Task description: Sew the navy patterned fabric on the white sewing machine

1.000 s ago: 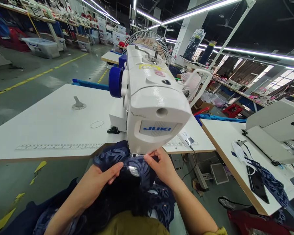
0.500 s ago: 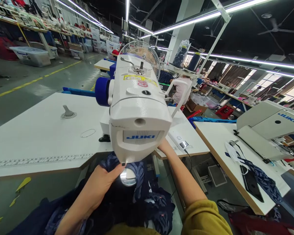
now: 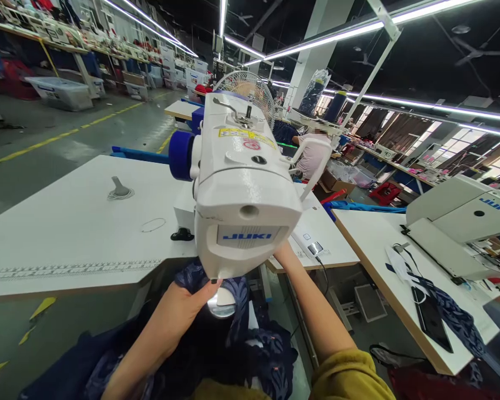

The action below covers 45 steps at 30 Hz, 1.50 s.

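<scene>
A white JUKI sewing machine (image 3: 241,183) stands on the white table (image 3: 66,228) right in front of me. Dark blue patterned fabric (image 3: 241,328) lies under its head and spills down into my lap. My left hand (image 3: 183,311) rests on this fabric just below the machine head, fingers laid flat, fingertips by the lit needle area. My right hand is hidden behind the machine head; only its wrist and forearm (image 3: 304,300) show, reaching up past the right side of the head.
A second JUKI machine (image 3: 462,222) stands on the table at the right, with blue fabric and a dark phone (image 3: 431,316) near its front edge. A person sits beyond a fan (image 3: 245,89). Open floor with a yellow line lies at the left.
My right hand left the fabric and went up behind the machine head. My left hand slid closer under the head. The view shifted slightly.
</scene>
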Available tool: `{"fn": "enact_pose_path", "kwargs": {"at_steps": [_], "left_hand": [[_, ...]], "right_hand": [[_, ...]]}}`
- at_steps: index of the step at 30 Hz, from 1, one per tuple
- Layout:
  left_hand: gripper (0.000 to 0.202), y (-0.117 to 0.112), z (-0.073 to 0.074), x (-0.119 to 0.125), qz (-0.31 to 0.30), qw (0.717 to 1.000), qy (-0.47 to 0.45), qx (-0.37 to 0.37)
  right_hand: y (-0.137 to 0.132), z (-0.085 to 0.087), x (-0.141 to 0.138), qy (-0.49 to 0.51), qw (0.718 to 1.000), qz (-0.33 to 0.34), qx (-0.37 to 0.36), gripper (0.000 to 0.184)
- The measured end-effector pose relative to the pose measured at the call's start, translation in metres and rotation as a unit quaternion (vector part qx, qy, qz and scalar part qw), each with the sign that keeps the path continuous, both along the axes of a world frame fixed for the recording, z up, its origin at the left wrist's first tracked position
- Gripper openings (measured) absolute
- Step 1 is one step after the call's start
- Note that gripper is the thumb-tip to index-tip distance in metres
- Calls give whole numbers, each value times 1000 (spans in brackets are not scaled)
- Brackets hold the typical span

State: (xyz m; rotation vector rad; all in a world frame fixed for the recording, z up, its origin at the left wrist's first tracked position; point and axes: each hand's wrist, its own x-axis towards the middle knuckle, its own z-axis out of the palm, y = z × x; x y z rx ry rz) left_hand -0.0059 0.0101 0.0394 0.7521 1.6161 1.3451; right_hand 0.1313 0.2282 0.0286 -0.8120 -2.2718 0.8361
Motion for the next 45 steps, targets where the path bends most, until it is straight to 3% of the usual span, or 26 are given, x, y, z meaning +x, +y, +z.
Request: {"fn": "enact_pose_path", "kwargs": {"at_steps": [3, 7, 9, 13, 19, 26, 30, 33, 42, 45], "left_hand": [[52, 0, 4, 1, -5, 999, 42, -1], [46, 1, 4, 0, -18, 999, 39, 20], [41, 1, 2, 0, -23, 998, 39, 32], [35, 1, -2, 0, -16, 996, 83, 22], [46, 2, -6, -3, -22, 992, 121, 35], [44, 2, 2, -5, -41, 986, 157, 29], [45, 2, -1, -5, -37, 984, 171, 32], [47, 2, -2, -5, -34, 981, 187, 29], [47, 1, 2, -5, -34, 979, 199, 21], [41, 2, 2, -5, -33, 977, 210, 15]], "right_hand": [[-32, 8, 10, 53, 994, 17, -92, 25], [-76, 9, 19, 153, 924, 87, -339, 25], [-90, 7, 20, 160, 911, 84, -370, 27], [-98, 1, 20, 150, 924, 71, -345, 25], [-103, -3, 17, 152, 952, 62, -258, 17], [-112, 9, 25, 76, 993, 61, -62, 13], [-112, 6, 25, 64, 994, 56, 74, 17], [-111, 1, 22, 68, 987, 56, 136, 20], [-111, -8, 15, 94, 988, 48, 108, 17], [-108, -3, 13, 81, 994, 59, 41, 14]]}}
